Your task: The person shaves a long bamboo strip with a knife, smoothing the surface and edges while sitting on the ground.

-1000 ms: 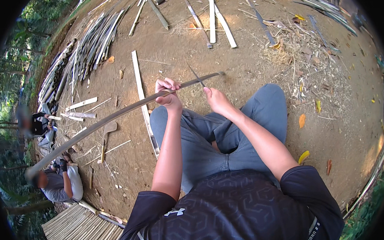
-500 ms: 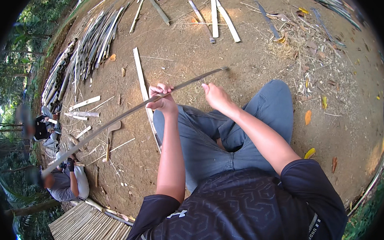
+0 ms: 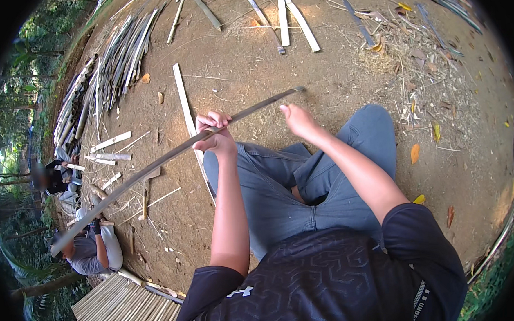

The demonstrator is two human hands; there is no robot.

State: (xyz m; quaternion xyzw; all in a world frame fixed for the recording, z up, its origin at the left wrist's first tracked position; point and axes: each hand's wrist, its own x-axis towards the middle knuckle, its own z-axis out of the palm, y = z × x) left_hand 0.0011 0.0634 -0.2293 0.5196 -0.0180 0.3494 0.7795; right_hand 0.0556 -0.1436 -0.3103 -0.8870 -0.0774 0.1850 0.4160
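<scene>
A long, narrow grey-brown bamboo strip runs slantwise across the view, from the lower left up to the middle right. My left hand is wrapped round it above my left knee, thumb below and fingers on top. Just short of the strip's far right end, my right hand is closed in a fist with the thumb up, slightly below the strip and apart from it. Whatever that fist may hold is hidden. A pale split bamboo slat lies on the ground beyond my left hand, partly passing behind it.
Bundled bamboo strips lie at the far left. Two people sit at the left, one in a grey shirt behind the strip's near end. A wooden-headed tool, a bamboo slat mat and several loose slats rest on the ground.
My right hand has moved slightly right and away, toward the strip's far end. The strip's left end has dipped lower in view. My left hand keeps its hold.
</scene>
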